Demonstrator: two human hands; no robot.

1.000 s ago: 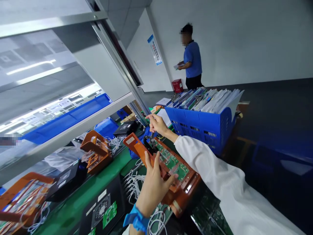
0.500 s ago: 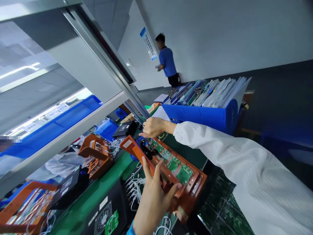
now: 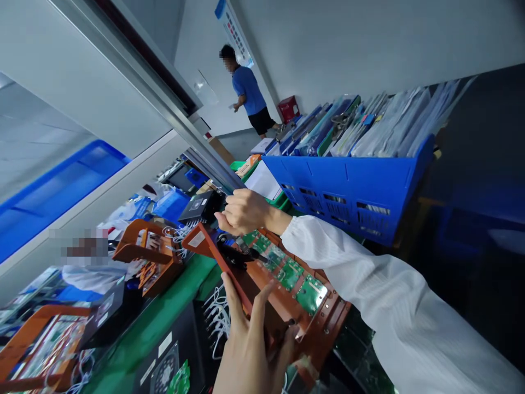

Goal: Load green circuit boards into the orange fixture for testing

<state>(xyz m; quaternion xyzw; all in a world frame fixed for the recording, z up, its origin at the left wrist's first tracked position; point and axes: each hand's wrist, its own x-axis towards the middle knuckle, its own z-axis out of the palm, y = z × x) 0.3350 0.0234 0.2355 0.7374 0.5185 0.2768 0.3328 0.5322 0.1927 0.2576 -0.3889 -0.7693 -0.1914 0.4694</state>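
Note:
An orange-brown fixture [image 3: 315,323] holds a row of green circuit boards [image 3: 287,272] and lies tilted on the green bench. My left hand [image 3: 250,350] grips its near edge, fingers spread over the frame and thumb hooked on the right side. My right hand [image 3: 241,210], in a white sleeve, is curled into a fist at the fixture's far end, on the black clamp lever [image 3: 232,254]. Whether the fingers close around the lever is partly hidden.
A blue crate [image 3: 353,191] full of folders stands right behind the fixture. More orange fixtures [image 3: 147,254] with white cables [image 3: 215,317] and black boxes line the green belt to the left. A person in a blue shirt [image 3: 246,90] stands far back. A metal frame rail [image 3: 164,101] runs overhead.
My head has tilted and moved closer. My right hand has gone from pinching above the lever to a closed fist lower at the fixture's far end. My left hand slid nearer along the edge.

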